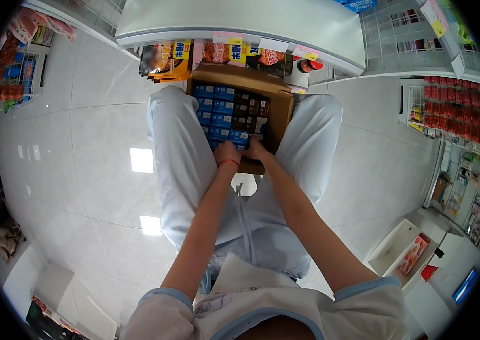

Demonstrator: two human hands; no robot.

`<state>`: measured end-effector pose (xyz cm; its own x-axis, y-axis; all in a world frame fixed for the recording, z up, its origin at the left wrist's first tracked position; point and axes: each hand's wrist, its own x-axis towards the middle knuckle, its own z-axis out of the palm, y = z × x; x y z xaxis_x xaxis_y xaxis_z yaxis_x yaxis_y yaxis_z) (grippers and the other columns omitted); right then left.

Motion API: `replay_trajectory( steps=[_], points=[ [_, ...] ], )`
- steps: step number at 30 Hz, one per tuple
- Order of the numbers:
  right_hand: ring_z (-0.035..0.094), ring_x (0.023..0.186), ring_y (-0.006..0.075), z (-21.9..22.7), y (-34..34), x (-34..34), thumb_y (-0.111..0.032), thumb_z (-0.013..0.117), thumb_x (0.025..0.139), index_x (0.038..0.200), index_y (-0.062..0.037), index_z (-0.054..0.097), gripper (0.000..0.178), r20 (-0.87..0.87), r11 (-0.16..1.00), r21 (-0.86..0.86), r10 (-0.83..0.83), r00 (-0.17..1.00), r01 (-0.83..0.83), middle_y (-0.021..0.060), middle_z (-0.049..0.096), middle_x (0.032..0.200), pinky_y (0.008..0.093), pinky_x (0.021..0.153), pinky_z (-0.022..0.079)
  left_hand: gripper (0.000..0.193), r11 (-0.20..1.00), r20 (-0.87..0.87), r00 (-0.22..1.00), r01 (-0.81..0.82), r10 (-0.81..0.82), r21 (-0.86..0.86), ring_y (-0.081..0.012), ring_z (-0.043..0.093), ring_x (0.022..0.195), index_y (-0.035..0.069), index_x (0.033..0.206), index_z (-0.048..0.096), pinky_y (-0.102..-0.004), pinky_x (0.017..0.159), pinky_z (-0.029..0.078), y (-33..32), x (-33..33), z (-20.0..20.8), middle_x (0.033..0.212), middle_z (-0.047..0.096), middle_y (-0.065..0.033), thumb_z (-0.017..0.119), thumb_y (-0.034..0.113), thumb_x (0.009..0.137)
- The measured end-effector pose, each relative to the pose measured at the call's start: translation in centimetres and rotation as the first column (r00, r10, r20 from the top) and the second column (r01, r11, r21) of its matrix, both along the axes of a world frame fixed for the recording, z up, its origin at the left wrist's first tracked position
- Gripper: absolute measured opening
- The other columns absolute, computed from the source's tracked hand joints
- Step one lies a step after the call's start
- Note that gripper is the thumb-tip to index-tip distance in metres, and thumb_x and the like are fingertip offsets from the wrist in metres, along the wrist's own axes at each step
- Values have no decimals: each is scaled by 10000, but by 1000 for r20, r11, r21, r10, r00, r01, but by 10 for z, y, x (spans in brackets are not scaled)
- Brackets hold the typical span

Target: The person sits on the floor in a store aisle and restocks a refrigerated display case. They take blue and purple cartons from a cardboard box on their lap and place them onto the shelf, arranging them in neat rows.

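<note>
Hands at near edge of open cardboard box point(276, 93), mid-pick from the packed rows.
Left hand point(227, 153) and right hand point(256, 150) rest curled on the blue cartons point(217, 107); grip not resolvable, cannot tell. Box sits on the floor between the knees, below the shelf point(240, 22). Likely next: pinch one carton, lift straight out. Cartons rigid, glossy, rectangular; dark brown packs point(251, 107) alongside; corrugated walls matte.

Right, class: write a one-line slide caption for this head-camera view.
Both hands, left hand and right hand, reach into a cardboard box of blue packets before a shop shelf.
</note>
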<state>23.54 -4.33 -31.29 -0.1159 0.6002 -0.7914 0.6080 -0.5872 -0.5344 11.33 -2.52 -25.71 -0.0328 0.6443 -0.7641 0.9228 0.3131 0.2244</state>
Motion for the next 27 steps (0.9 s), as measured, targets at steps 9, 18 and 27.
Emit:
replay_trajectory(
  steps=[9, 18, 27],
  points=[
    [548, 1030, 270, -35, -3, 12, -485, 766, 530, 1155, -100, 519, 775, 148, 992, -112, 68, 987, -51, 140, 564, 1129, 351, 874, 425, 226, 992, 57, 996, -76, 71, 100, -329, 597, 865, 7, 800, 618, -383, 735, 494, -1, -3, -16, 931, 603, -194, 693, 184, 682],
    [470, 1131, 287, -42, -4, 13, -452, 819, 455, 1324, -83, 300, 1078, 172, 997, 70, -52, 984, 41, 161, 484, 1228, 361, 932, 390, 250, 993, 73, 997, -42, 35, 107, -338, 582, 910, 36, 911, 587, -404, 769, 478, 4, -2, -6, 967, 604, -184, 653, 188, 724],
    [421, 1168, 302, -37, 8, 16, -325, 864, 425, 1332, -26, 250, 1135, -150, 947, 193, -230, 962, 257, 198, 438, 1250, 365, 982, 341, 242, 991, 76, 989, -127, 130, -41, -357, 578, 912, 13, 894, 613, -395, 787, 474, 7, -4, -16, 967, 597, -219, 606, 193, 732]
  ],
)
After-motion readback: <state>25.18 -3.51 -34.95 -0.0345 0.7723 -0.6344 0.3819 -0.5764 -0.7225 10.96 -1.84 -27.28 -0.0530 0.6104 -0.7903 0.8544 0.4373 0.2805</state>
